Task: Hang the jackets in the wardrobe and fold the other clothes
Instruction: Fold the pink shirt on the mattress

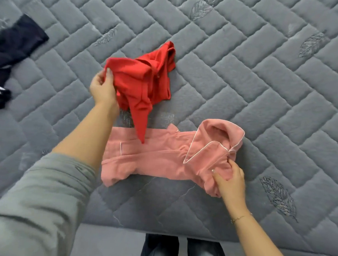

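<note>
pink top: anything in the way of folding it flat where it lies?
Yes. A hanging end of the red garment, gripped by the left hand, overlaps the pink top at its far left edge. The right hand already pinches the pink top below the collar, nothing between them. The mattress around it is bare.

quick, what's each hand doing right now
Left hand: closed, gripping the crumpled bright red garment.
Right hand: closed, pinching the folded pink collared top with white piping near its collar.
</note>
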Available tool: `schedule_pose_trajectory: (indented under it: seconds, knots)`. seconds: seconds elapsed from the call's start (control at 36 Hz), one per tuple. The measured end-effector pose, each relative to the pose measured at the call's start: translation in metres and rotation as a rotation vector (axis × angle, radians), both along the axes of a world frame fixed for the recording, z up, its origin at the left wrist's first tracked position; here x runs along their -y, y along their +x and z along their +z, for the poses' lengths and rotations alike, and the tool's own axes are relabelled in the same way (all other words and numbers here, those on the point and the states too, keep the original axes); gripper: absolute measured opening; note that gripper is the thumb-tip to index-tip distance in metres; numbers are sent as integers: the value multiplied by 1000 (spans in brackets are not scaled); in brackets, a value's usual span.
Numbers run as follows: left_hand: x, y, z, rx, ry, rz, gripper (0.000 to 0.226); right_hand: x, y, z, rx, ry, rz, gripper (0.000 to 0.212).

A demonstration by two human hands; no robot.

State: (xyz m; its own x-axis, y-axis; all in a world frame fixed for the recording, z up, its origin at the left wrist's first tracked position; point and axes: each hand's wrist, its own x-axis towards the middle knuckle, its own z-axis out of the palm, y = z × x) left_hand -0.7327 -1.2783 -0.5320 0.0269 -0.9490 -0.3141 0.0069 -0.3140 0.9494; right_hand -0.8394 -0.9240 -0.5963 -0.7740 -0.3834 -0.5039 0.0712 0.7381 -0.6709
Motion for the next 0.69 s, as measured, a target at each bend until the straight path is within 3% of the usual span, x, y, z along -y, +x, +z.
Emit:
schedule_pose_trajectory:
  seconds: [0.06, 0.11, 0.17, 0.25, 0.33, 0.44, 0.56, 0.64, 0.69]
  knots:
    - [17, 2, 18, -200, 117, -94, 25, 6, 3, 3, -10, 3, -19, 53]
    - [16, 6, 28, 1, 181, -432, 47, 11, 4, 4, -3, 6, -22, 47]
    - [3, 5, 28, 242, 104, -651, 57, 15, 4, 5, 4, 12, -36, 40]
    - [-28, 4, 14, 325, 62, -695, 57, 15, 3, 7, 18, -3, -104, 34]
    - [-70, 10, -21, 516, 129, -879, 48, 8, 1, 10, 84, -129, -244, 29]
    - [-132, -6, -55, 513, 230, -1038, 48, -7, -9, 8, 178, -289, -372, 23]
    - [-176, -38, -70, 579, 126, -1165, 56, -32, -26, 0, 418, -425, -670, 15]
    - [-197, -61, -76, 733, 59, -1162, 53, -52, -37, -5, 582, -593, -923, 25]
    - [-209, -72, -76, 737, 44, -1191, 55, -62, -42, -5, 649, -642, -1070, 23]
